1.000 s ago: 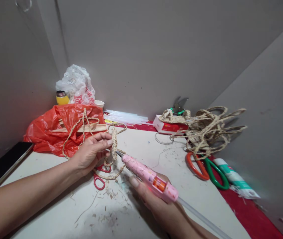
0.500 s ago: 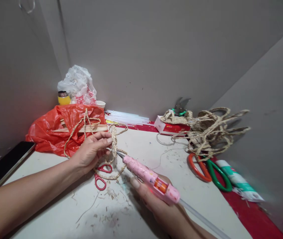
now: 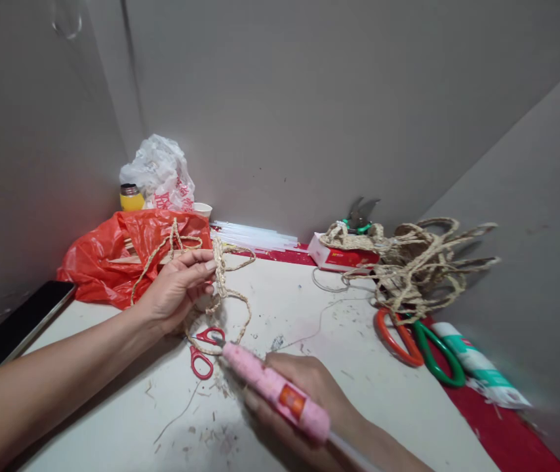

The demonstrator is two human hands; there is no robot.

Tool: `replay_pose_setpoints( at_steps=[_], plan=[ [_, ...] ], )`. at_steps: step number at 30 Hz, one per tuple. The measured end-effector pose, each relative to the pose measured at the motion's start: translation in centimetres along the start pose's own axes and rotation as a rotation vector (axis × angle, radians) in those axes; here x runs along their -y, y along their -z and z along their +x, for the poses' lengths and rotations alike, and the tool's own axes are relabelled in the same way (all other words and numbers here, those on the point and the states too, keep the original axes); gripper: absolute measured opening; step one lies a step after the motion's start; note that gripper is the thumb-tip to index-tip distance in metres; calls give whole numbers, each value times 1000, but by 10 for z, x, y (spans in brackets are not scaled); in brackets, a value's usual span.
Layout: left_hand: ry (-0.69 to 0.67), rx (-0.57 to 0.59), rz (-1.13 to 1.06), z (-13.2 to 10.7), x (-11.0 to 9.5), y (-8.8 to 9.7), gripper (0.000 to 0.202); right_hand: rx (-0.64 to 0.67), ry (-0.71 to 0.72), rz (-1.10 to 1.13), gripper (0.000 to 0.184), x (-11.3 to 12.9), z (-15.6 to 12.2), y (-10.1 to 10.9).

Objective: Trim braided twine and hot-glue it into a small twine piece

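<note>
My left hand (image 3: 176, 288) pinches a strand of braided straw rope (image 3: 221, 283) a little above the white table (image 3: 309, 367); the rope loops down onto the table. My right hand (image 3: 304, 393) grips a pink hot glue gun (image 3: 275, 391), low over the table, its metal tip pointing left toward small red-handled scissors (image 3: 202, 347) that lie under the rope loop. A clear glue stick sticks out of the gun's back end.
A red plastic bag (image 3: 127, 252) with wooden sticks, a white bag (image 3: 159, 174) and a yellow jar (image 3: 131, 198) sit back left. Clear glue sticks (image 3: 255, 235), a red-white box (image 3: 341, 254), a rope tangle (image 3: 418, 259), orange and green scissors (image 3: 418, 341) and a tube (image 3: 477, 373) lie right. A phone (image 3: 19, 321) is left.
My right hand has lowered the glue gun away from the rope, down and left toward the table. My left hand has lifted the rope slightly.
</note>
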State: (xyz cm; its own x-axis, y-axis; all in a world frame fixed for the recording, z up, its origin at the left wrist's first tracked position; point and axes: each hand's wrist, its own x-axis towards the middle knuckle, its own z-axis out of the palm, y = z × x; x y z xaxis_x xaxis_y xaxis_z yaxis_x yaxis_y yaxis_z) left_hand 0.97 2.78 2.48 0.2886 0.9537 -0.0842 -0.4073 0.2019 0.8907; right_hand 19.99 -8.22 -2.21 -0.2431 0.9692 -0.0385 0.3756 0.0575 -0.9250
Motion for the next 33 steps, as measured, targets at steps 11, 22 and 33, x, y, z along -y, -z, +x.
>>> replay_pose_setpoints(
  at_steps=[11,22,33],
  plan=[
    [-101,86,106,-23,-21,-13,21,301,151,-793,23,22,2,8],
    [-107,279,247,-52,-13,-26,18,-26,314,-8,18,56,-10,34],
    [-71,355,296,-50,-13,-48,20,75,314,536,19,45,-2,29]
  ],
)
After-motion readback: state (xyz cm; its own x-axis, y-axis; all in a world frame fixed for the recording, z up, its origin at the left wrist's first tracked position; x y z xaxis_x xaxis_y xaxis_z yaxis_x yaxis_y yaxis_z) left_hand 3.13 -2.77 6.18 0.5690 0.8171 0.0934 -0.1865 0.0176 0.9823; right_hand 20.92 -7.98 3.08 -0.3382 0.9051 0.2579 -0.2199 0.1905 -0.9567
